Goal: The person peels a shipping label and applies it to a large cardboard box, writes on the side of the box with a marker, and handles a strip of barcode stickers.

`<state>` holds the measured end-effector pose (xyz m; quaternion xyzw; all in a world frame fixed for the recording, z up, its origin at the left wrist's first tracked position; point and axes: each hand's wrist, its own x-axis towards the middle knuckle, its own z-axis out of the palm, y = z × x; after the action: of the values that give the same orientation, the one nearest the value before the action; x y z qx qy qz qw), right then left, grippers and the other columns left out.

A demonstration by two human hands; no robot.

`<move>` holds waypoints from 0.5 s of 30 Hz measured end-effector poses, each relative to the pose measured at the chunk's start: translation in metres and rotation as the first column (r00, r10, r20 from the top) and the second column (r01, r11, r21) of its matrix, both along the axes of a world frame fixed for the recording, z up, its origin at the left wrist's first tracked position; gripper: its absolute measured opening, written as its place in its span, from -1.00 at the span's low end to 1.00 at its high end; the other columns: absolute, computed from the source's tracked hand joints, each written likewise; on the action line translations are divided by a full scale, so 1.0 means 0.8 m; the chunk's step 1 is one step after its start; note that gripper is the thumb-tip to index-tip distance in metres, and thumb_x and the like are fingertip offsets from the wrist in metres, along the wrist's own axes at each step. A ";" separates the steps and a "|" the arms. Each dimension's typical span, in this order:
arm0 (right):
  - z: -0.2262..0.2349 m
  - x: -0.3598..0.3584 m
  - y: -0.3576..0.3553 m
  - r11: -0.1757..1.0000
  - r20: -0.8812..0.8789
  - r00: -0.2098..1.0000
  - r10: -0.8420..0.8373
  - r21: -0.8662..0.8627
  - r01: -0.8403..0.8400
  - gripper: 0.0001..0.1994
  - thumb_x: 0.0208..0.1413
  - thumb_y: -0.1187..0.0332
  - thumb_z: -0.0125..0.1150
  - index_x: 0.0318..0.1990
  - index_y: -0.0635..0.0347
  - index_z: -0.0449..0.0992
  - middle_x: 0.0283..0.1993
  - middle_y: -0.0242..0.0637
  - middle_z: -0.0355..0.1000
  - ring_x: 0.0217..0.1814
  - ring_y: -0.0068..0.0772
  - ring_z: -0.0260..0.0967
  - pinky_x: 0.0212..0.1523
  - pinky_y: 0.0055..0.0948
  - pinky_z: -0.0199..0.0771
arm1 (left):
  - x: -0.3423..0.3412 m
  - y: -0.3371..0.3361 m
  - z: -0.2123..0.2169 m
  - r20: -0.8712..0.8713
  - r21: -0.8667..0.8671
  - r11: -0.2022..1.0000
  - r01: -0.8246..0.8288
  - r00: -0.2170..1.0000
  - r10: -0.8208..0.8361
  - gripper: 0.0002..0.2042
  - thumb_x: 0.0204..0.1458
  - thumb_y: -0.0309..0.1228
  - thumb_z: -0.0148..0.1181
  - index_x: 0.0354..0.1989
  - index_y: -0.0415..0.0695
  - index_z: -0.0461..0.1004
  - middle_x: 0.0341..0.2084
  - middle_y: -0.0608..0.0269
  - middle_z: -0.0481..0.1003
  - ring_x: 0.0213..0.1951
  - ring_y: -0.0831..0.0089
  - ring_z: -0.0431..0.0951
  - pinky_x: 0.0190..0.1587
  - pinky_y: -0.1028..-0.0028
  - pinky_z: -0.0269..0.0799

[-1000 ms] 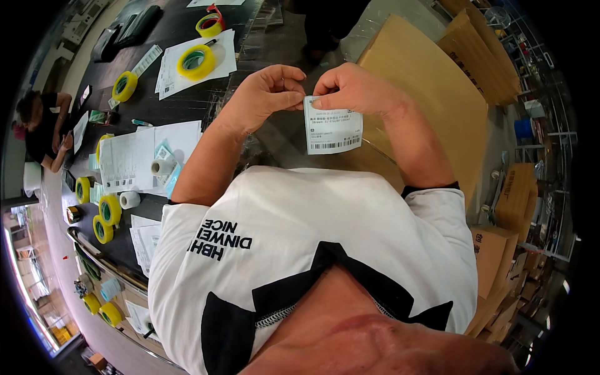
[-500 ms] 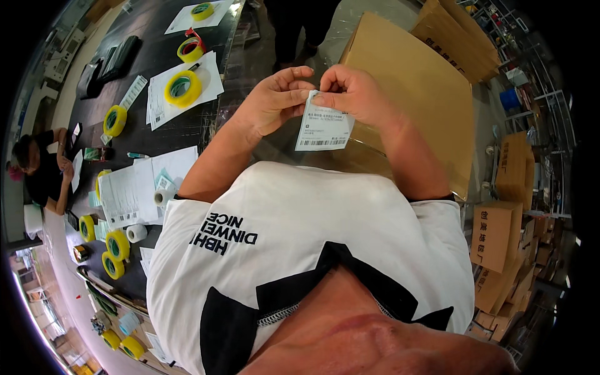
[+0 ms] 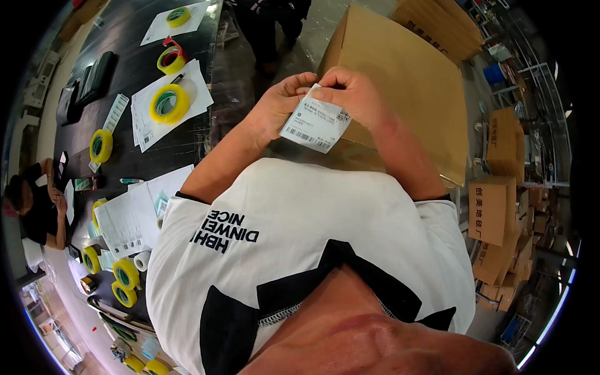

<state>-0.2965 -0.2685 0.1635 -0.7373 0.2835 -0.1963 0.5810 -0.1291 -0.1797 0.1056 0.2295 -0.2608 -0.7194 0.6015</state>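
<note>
A white printed label [image 3: 317, 124] with a barcode and a square code hangs tilted between my two hands. My right hand [image 3: 347, 90] pinches its top edge between thumb and fingers. My left hand [image 3: 284, 103] is closed at the label's upper left corner, its thumb and fingertips meeting there; part of the grip is hidden behind the label. Behind and to the right of my hands stands a large brown cardboard box [image 3: 406, 81].
A dark table [image 3: 134, 69] on the left bears paper sheets [image 3: 190, 94], several yellow tape rolls [image 3: 169, 104] and a black case [image 3: 97, 78]. A person [image 3: 37, 200] sits at far left; another person's legs [image 3: 269, 31] show ahead. Cardboard boxes [image 3: 494, 209] stack at right.
The label has swung so its lower edge points further left and down, and its square code now shows. My view has shifted slightly. Both hands stay at the label's top.
</note>
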 end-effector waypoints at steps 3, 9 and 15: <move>0.011 -0.003 -0.006 0.999 -0.128 0.991 -0.024 0.025 0.028 -0.74 0.01 0.24 0.35 -0.29 0.28 0.57 -0.36 -0.31 0.52 -0.32 -0.58 0.43 -0.31 -0.56 0.42 | 0.015 -0.002 0.002 0.192 -0.004 0.995 -0.097 0.977 0.096 -0.67 0.11 -0.51 0.14 0.04 -0.26 0.30 -0.20 0.20 0.49 -0.14 0.46 0.52 -0.07 0.46 0.48; 0.022 -0.014 -0.006 0.995 -0.309 0.951 -0.024 0.081 0.052 -0.65 0.07 0.12 0.28 -0.25 0.29 0.57 -0.38 -0.34 0.50 -0.36 -0.60 0.40 -0.37 -0.57 0.38 | 0.014 -0.005 0.012 0.601 -0.096 0.995 0.029 0.799 0.035 -0.81 0.08 -0.52 0.18 -0.12 -0.26 0.48 -0.28 0.28 0.52 -0.22 0.53 0.50 -0.11 0.55 0.41; -0.010 -0.081 -0.044 0.815 0.006 0.996 0.091 0.573 -0.078 -0.66 0.20 0.20 0.11 -0.07 0.31 0.54 -0.27 -0.34 0.49 -0.31 -0.59 0.39 -0.38 -0.59 0.39 | -0.037 -0.020 0.020 0.528 -0.027 0.996 -0.082 0.845 0.084 -0.85 0.01 -0.52 0.26 -0.28 -0.34 0.53 -0.41 0.25 0.54 -0.36 0.59 0.50 -0.28 0.61 0.42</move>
<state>-0.3615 -0.3037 0.1559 -0.5426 0.3025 -0.0679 0.7807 -0.1590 -0.1955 0.1216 0.4282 -0.4071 -0.6015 0.5377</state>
